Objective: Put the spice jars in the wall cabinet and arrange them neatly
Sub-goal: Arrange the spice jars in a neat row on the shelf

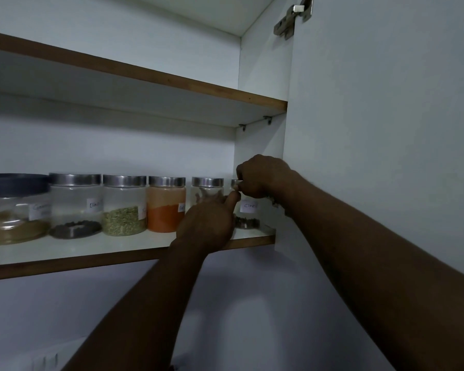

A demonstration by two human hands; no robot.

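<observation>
head view, six jars (124,206), two hands (263,178)

Single head view looks up, close, into the wall cabinet (260,145).

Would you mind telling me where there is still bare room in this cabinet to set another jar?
The upper shelf shows nothing along its visible length. On the lower shelf, a bare strip runs in front of the jar row. The row itself is packed, from the blue-lidded jar to the cloves jar, where both hands work.
</observation>
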